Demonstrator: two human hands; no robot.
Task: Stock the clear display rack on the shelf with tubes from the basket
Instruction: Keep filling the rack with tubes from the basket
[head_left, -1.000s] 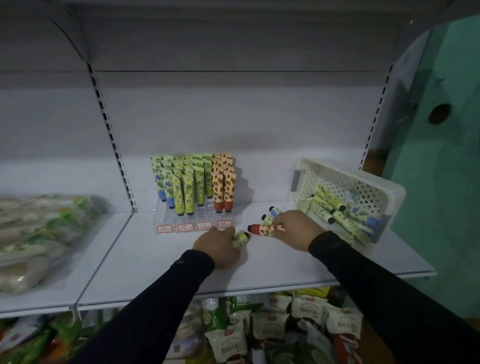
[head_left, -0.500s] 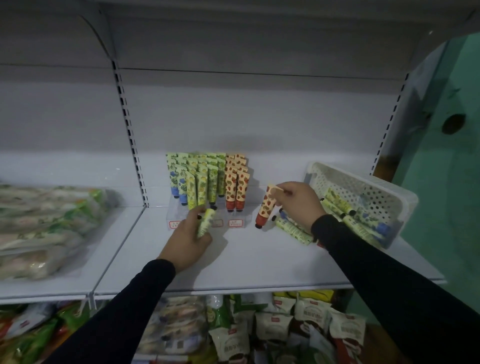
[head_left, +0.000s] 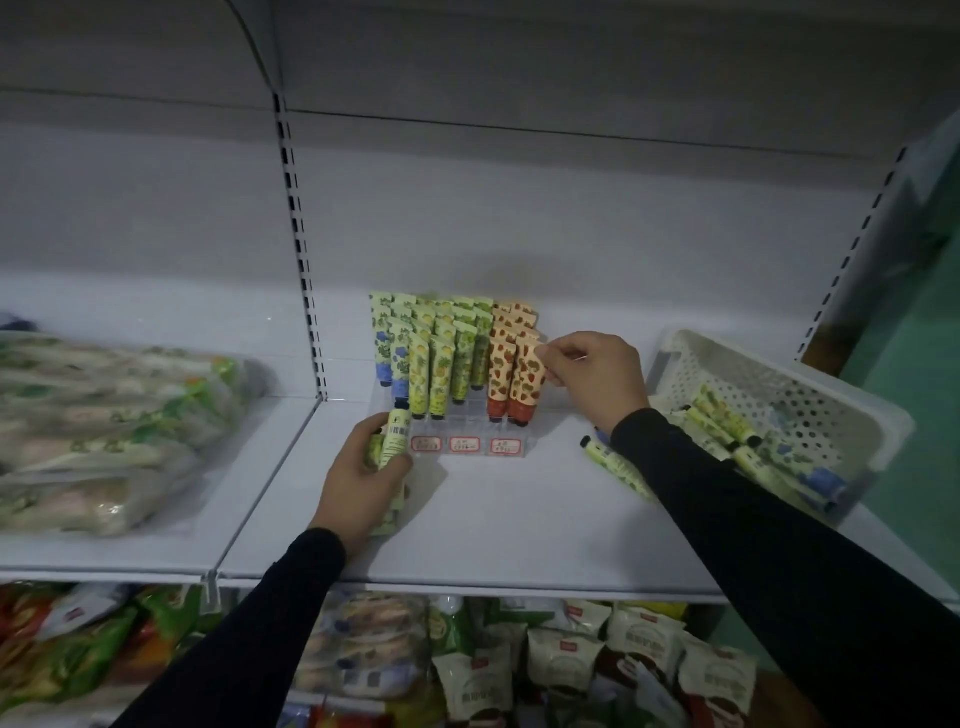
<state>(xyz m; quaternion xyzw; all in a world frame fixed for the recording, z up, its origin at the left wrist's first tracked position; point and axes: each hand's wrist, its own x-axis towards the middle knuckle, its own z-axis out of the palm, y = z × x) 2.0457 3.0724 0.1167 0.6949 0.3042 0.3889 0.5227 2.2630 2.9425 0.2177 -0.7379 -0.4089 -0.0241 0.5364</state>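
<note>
The clear display rack (head_left: 470, 423) stands mid-shelf, holding upright rows of blue, green and orange-red tubes. My right hand (head_left: 597, 379) pinches the top of an orange strawberry tube (head_left: 525, 387), which stands cap down in the rack's right front slot. My left hand (head_left: 361, 480) grips a pale green tube (head_left: 393, 441) with its black cap up, just left of the rack's front. The white perforated basket (head_left: 810, 395) lies tilted at the right with several tubes inside. One loose green tube (head_left: 613, 462) lies on the shelf under my right forearm.
Bagged goods (head_left: 104, 426) in clear wrap fill the left shelf section. The white shelf (head_left: 493, 525) has bare surface in front of the rack. Snack packets (head_left: 561, 670) crowd the shelf below. A green wall (head_left: 930, 364) lies at the far right.
My right hand lifted the orange tube off the shelf and carried it left into the rack's right front slot. My left hand raised the green tube towards the rack's left front.
</note>
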